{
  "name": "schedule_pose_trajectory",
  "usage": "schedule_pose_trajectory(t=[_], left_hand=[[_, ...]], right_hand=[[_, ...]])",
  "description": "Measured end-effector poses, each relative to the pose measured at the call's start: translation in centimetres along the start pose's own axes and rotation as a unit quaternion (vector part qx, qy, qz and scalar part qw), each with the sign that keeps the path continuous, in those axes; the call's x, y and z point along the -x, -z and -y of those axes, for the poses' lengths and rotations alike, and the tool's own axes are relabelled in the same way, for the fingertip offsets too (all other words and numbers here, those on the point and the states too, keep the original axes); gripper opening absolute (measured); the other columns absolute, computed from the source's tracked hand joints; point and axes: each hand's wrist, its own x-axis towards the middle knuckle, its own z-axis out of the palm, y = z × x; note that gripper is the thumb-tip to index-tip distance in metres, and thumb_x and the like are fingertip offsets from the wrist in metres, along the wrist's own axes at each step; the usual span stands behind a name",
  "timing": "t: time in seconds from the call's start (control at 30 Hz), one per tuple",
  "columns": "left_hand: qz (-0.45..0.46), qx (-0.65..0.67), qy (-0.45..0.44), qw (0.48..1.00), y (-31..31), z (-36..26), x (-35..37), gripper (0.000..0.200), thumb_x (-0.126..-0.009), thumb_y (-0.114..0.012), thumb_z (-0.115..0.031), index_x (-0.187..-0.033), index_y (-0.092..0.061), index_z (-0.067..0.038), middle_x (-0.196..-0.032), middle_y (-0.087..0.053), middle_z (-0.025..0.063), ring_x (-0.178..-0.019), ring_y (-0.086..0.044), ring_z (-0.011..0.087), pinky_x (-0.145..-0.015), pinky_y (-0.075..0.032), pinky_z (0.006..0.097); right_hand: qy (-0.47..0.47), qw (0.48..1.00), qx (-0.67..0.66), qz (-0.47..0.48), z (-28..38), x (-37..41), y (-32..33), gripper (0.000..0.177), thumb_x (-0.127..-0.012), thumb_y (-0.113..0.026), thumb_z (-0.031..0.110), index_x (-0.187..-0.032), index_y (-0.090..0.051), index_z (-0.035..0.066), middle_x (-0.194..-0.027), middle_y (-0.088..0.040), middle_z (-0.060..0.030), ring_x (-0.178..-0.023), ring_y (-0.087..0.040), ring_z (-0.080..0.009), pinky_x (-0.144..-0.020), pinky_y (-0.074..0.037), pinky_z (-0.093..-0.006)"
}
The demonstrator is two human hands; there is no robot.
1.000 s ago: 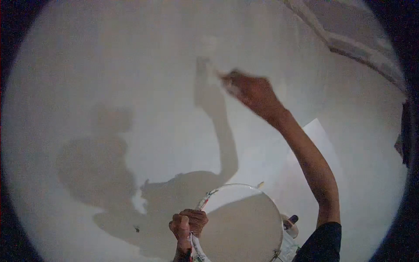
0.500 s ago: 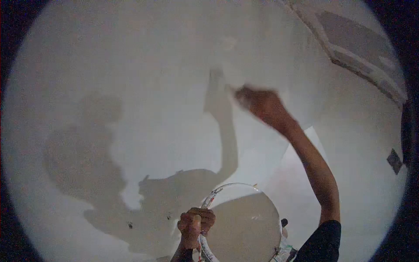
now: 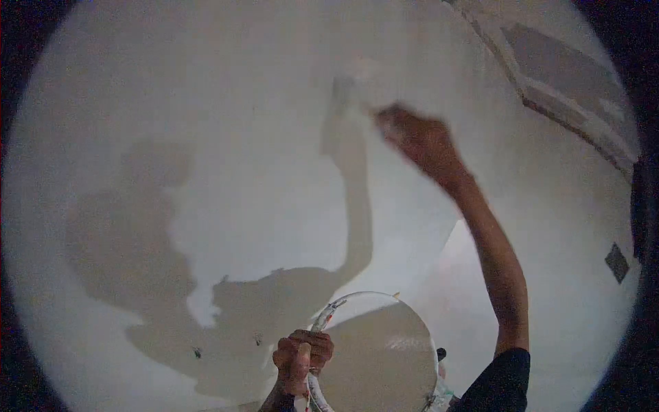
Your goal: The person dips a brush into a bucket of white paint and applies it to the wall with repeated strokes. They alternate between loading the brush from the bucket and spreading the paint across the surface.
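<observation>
My left hand [image 3: 302,353] is closed around the paint-smeared rim of a round white bucket [image 3: 326,317]. Pale paint [image 3: 377,360] fills the bucket, partly under a shadow. Higher up, my right hand [image 3: 420,141] is raised and closed on a paintbrush [image 3: 357,93] by its handle. The brush is blurred by motion, its head at the light-coloured wall [image 3: 261,172]; whether the bristles touch the wall is hard to make out.
Shadows of my body and raised arm fall across the wall. Two small dark spots [image 3: 197,353] mark it at lower left. A rough-edged recess [image 3: 563,69] is at upper right, with a dark diamond-shaped patch [image 3: 617,262] at far right.
My right hand has moved up along the wall with the paintbrush. My left hand stays on the bucket rim; bucket and hand sit slightly lower and further left in view.
</observation>
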Motion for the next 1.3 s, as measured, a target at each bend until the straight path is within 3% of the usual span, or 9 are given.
schedule_pose_trajectory(t=[0.03, 0.13, 0.3, 0.47, 0.6, 0.77, 0.93, 1.03, 1.3], left_hand=[[0.015, -0.005, -0.011, 1.000, 0.0, 0.1, 0.0, 0.022, -0.080, -0.056, -0.006, -0.096, -0.043, 0.001, -0.080, -0.039, -0.0038, -0.062, -0.037, 0.0017, -0.053, -0.035, 0.0145], [0.034, -0.002, -0.028, 0.999, -0.2, 0.1, 0.0, 0.021, -0.078, -0.059, -0.004, -0.093, -0.045, 0.000, -0.077, -0.041, -0.0046, -0.060, -0.038, 0.0010, -0.052, -0.035, 0.0145], [0.026, 0.130, -0.020, 0.991, 0.1, 0.6, -0.7, 0.021, -0.073, -0.063, 0.001, -0.086, -0.047, -0.003, -0.074, -0.043, -0.0058, -0.058, -0.039, -0.0001, -0.050, -0.034, 0.0145], [0.061, 0.467, 0.129, 0.873, 1.5, 0.8, -1.3, 0.023, -0.069, -0.066, 0.006, -0.080, -0.049, -0.005, -0.070, -0.045, -0.0071, -0.055, -0.040, -0.0012, -0.049, -0.034, 0.0145], [0.051, 0.151, -0.079, 0.984, -0.5, -0.3, -0.7, 0.017, -0.075, -0.059, -0.001, -0.070, -0.044, -0.006, -0.062, -0.043, -0.0038, -0.049, -0.038, 0.0036, -0.045, -0.035, 0.0189], [0.139, -0.162, -0.360, 0.908, -3.7, -0.9, -0.7, 0.029, -0.084, -0.049, -0.009, -0.058, -0.037, -0.008, -0.052, -0.040, 0.0002, -0.041, -0.035, 0.0097, -0.040, -0.036, 0.0243], [0.259, -0.243, -0.492, 0.795, -5.5, -1.8, -1.4, 0.048, -0.093, -0.040, -0.017, -0.046, -0.030, -0.009, -0.043, -0.037, 0.0042, -0.033, -0.032, 0.0158, -0.035, -0.038, 0.0297], [0.277, -0.258, -0.498, 0.780, -5.6, -2.3, -1.6, 0.057, -0.096, -0.036, -0.021, -0.041, -0.027, -0.009, -0.039, -0.036, 0.0059, -0.030, -0.031, 0.0182, -0.033, -0.038, 0.0319], [0.266, -0.278, -0.528, 0.757, -4.6, -4.1, -2.0, 0.053, -0.095, -0.037, -0.021, -0.043, -0.027, -0.011, -0.038, -0.038, 0.0050, -0.030, -0.035, 0.0159, -0.030, -0.038, 0.0313]], right_hand=[[0.196, 0.973, 0.061, -0.109, -1.4, 2.1, -4.3, 0.042, -0.090, -0.054, 0.022, -0.131, -0.049, 0.013, -0.111, -0.064, -0.0138, -0.080, -0.067, -0.0280, -0.068, -0.056, -0.0363], [0.164, 0.969, -0.078, 0.168, 3.3, 6.5, -3.0, 0.040, -0.092, -0.053, 0.029, -0.130, -0.052, 0.014, -0.117, -0.059, -0.0109, -0.082, -0.066, -0.0268, -0.073, -0.054, -0.0408], [0.068, 0.983, -0.121, -0.118, 1.4, 3.3, 0.2, 0.034, -0.095, -0.048, 0.032, -0.121, -0.056, 0.011, -0.102, -0.063, -0.0132, -0.088, -0.064, -0.0335, -0.075, -0.053, -0.0431], [0.100, 0.980, -0.155, 0.075, 2.3, 6.5, -3.8, 0.035, -0.091, -0.057, 0.023, -0.122, -0.056, 0.007, -0.107, -0.064, -0.0124, -0.083, -0.065, -0.0323, -0.074, -0.055, -0.0413], [-0.024, 0.960, -0.260, 0.101, 5.5, 14.4, -0.3, 0.032, -0.085, -0.066, 0.016, -0.114, -0.063, 0.005, -0.100, -0.067, -0.0096, -0.077, -0.067, -0.0216, -0.070, -0.056, -0.0333], [-0.431, 0.764, -0.476, -0.060, 7.7, 23.1, 2.3, 0.021, -0.073, -0.075, 0.001, -0.093, -0.068, 0.001, -0.092, -0.069, -0.0090, -0.078, -0.066, -0.0183, -0.067, -0.055, -0.0288], [-0.079, 0.852, -0.501, 0.134, 8.9, 23.3, 0.5, 0.022, -0.077, -0.075, 0.010, -0.095, -0.064, 0.003, -0.084, -0.067, -0.0105, -0.072, -0.067, -0.0216, -0.063, -0.055, -0.0314], [-0.135, 0.793, -0.489, 0.337, 10.2, 22.4, -2.2, 0.024, -0.076, -0.076, 0.008, -0.095, -0.063, 0.001, -0.089, -0.068, -0.0107, -0.073, -0.067, -0.0243, -0.060, -0.056, -0.0329], [-0.043, 0.787, -0.465, 0.405, 12.9, 20.8, -7.3, 0.019, -0.086, -0.066, 0.018, -0.097, -0.065, 0.003, -0.087, -0.069, -0.0114, -0.068, -0.068, -0.0250, -0.064, -0.055, -0.0343]])
